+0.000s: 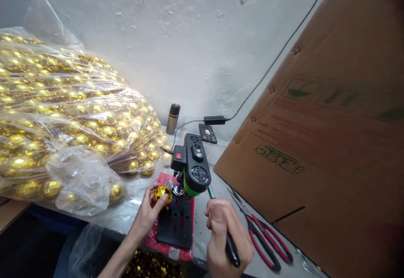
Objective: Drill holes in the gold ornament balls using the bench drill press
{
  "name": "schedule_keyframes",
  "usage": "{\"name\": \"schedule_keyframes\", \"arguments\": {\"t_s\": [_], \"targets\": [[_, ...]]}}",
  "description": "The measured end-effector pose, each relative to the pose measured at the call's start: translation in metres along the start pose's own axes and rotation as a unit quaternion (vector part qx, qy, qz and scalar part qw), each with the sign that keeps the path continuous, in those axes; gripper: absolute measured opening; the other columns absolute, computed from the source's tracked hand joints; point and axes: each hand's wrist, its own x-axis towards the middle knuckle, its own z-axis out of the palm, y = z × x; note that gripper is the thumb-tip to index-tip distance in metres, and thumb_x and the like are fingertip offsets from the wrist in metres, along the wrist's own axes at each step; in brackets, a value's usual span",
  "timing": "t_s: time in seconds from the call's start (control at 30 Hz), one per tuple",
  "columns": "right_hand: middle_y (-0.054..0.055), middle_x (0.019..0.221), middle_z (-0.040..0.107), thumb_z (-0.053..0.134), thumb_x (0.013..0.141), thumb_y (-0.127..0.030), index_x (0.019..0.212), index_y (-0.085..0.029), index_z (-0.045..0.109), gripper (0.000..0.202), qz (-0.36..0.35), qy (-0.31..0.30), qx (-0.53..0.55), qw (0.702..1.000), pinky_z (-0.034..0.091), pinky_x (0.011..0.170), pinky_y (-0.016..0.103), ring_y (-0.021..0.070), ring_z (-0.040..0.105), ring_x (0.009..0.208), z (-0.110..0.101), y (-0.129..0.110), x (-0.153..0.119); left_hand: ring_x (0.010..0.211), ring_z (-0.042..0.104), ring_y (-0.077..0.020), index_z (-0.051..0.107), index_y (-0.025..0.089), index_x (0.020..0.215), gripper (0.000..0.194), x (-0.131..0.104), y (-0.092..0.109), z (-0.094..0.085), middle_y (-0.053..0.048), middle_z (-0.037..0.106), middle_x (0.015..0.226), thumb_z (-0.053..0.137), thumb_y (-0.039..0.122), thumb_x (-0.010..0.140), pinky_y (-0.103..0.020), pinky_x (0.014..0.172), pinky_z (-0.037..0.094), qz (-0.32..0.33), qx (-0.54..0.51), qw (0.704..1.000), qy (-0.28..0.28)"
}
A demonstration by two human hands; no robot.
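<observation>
Cardboard box: stands on the right. Clear bag: lies on the left, filled with gold balls. Drill: upright between them. Scissors: beside the box. Right hand: fingers clenched around the handle. Left hand: thumb and fingers grasping one ball, located just beside the chuck.

The left hand partly hides the gold ball; edges crop the cardboard box.
</observation>
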Motion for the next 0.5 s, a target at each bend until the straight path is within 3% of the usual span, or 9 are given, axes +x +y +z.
{"name": "schedule_keyframes", "arguments": {"t_s": [0.1,0.23,0.5], "targets": [[-0.003,0.071,0.054,0.048,0.104,-0.006,0.083,-0.021,0.052,0.027,-0.011,-0.015,0.001,1.0,0.042,0.052,0.02,0.0077,0.052,0.056,-0.001,0.002,0.0,0.131,0.07,-0.0354,0.058,0.02,0.138,0.07,-0.01,-0.02,0.015,-0.016,0.075,0.136,0.07,0.067,0.087,-0.051,0.113,0.055,0.059,0.092,0.994,0.015],[-0.003,0.073,0.055,0.049,0.104,-0.006,0.084,-0.021,0.052,0.025,-0.008,-0.024,0.001,1.0,0.044,0.053,0.02,0.0078,0.054,0.058,-0.003,0.003,-0.004,0.124,0.073,-0.0367,0.062,0.025,0.135,0.053,-0.018,-0.026,0.018,-0.013,0.078,0.132,0.069,0.054,0.09,-0.057,0.108,0.058,0.099,0.21,0.973,-0.001],[-0.004,0.071,0.055,0.047,0.106,-0.008,0.082,-0.022,0.05,0.028,-0.008,-0.008,-0.016,1.0,0.043,0.051,0.019,0.0071,0.054,0.056,-0.001,-0.001,-0.005,0.113,0.079,-0.0359,0.06,0.023,0.134,0.05,-0.019,-0.029,0.02,-0.015,0.079,0.125,0.072,0.045,0.09,-0.056,0.101,0.063,0.151,0.224,0.963,-0.016]]}}
